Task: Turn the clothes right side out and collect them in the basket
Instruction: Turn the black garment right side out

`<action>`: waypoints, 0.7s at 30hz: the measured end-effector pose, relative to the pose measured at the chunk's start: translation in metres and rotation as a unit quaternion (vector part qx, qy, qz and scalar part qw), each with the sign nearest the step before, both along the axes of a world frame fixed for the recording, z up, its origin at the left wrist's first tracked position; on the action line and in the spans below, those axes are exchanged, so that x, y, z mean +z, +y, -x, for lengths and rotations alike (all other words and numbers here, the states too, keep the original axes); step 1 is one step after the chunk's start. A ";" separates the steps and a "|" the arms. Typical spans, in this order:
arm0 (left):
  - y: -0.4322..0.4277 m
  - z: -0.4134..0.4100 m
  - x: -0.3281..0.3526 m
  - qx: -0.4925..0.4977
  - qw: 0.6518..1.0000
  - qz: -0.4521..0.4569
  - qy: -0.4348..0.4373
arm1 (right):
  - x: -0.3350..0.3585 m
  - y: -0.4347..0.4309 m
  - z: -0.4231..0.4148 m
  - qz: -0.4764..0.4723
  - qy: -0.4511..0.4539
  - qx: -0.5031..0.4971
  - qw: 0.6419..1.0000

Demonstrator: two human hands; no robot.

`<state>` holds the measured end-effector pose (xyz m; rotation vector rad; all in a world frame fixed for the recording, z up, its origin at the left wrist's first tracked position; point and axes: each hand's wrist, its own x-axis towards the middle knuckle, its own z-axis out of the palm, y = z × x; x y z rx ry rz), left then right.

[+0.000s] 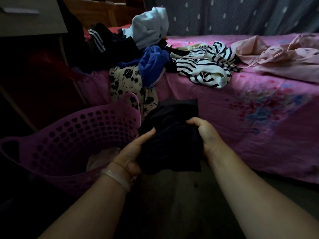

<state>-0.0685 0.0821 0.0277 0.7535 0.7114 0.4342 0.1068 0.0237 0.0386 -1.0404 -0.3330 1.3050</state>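
Bed point(259, 128): covered by a pink floral sheet, fills the right and centre of the view, with a grey-blue patterned cloth point(241, 16) behind it. Basket point(77, 133): purple, perforated wall, loop handles, stands on the floor at the left, just beside the bed edge; a pale item point(103, 157) lies in its bottom, kind not discernible. Pink garment point(284, 56): spread flat on the far right of the bed. Striped garment point(203, 68): black and white, crumpled at mid-bed, just left of the pink garment. Pale blue garment point(148, 26): heaped on top of the pile at the far left of the bed. Dark garment with white side stripes point(98, 38): left of the pale blue one, in the same pile. Floral cloth point(127, 83): cream with black print, hangs over the bed edge behind the basket handle. Blue garment point(153, 64): bunched, lies partly on the floral cloth. Black garment point(170, 142): the item in work, bunched, held off the floor in front of the bed edge, just right of the basket and outside it. Left hand point(133, 152): grasps the lower left of the black garment, thumb laid along the top. Right hand point(205, 133): fingers curled over the upper right of the same garment, clenching it. Bangle point(117, 178): pale, on the left wrist
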 end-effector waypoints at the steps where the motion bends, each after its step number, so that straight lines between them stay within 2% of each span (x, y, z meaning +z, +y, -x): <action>1: 0.003 0.003 0.002 0.010 1.000 -0.013 0.005 | 0.001 0.000 0.001 -0.012 0.003 0.016 1.000; 5: 0.015 0.016 0.013 0.037 0.998 -0.048 -0.017 | 0.005 -0.003 0.012 -0.023 -0.019 0.113 0.993; 8: 0.023 0.027 0.016 0.063 0.995 -0.063 -0.054 | 0.006 0.002 0.026 -0.014 -0.038 0.151 0.988; 12: 0.024 0.033 0.022 0.081 0.990 -0.083 -0.084 | 0.006 0.010 0.044 -0.032 0.034 0.136 0.990; 15: 0.029 0.040 0.032 0.089 0.990 -0.105 -0.044 | 0.009 0.019 0.053 -0.048 0.061 0.123 0.989; 18: 0.044 0.054 0.054 0.136 0.978 -0.148 0.061 | 0.024 0.032 0.058 -0.041 0.010 0.092 0.995; 21: 0.076 0.086 0.080 0.201 0.950 -0.210 0.114 | 0.050 0.070 0.077 -0.034 -0.039 0.054 0.997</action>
